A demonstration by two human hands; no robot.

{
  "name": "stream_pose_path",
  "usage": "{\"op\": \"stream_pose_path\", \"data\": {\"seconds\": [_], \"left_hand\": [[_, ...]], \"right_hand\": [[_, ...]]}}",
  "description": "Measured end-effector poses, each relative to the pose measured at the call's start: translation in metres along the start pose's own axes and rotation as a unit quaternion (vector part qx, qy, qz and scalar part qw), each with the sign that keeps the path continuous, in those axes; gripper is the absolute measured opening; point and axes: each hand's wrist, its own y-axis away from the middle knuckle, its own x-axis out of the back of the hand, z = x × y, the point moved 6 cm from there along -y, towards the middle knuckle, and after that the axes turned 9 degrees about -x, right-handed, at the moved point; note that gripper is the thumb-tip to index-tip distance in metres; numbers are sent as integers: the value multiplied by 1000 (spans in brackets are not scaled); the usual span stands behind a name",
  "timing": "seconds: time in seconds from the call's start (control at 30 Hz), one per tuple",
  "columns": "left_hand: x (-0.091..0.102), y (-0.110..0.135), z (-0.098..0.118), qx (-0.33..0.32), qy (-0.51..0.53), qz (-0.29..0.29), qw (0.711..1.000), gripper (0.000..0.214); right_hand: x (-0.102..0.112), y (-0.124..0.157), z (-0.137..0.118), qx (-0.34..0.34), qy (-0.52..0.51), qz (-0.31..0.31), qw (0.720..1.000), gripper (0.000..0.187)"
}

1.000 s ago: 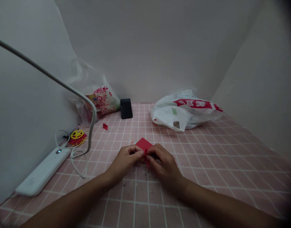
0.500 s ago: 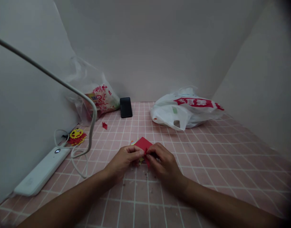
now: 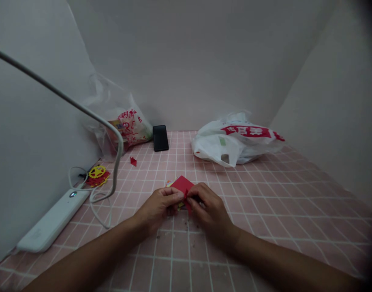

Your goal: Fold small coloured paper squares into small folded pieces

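Pink gridded desk (image 3: pixel 280 211) | grip: L hand (image 3: pixel 157 205) + R hand (image 3: pixel 210 207) both pinched on small red folded piece (image 3: pixel 187 194), ctr | its long axis approx. fore-aft, lower end twd wearer; neither hand nearer, L/R flank it | red paper sq. (image 3: pixel 181 182) just beyond | blk phone (image 3: pixel 160 138) far, ctr-left
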Motion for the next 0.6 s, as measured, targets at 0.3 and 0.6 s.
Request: {"op": "stream_pose_path", "data": {"seconds": [0.3,0.6], "left_hand": [[-2,2,1,1,30,-4,1000,28],[-1,0,-3,7,20,-17,1000,29]], "right_hand": [[1,-1,-4,22,-11,6,1000,17],[1,-1,-3,17,-14,6,1000,16]]}}
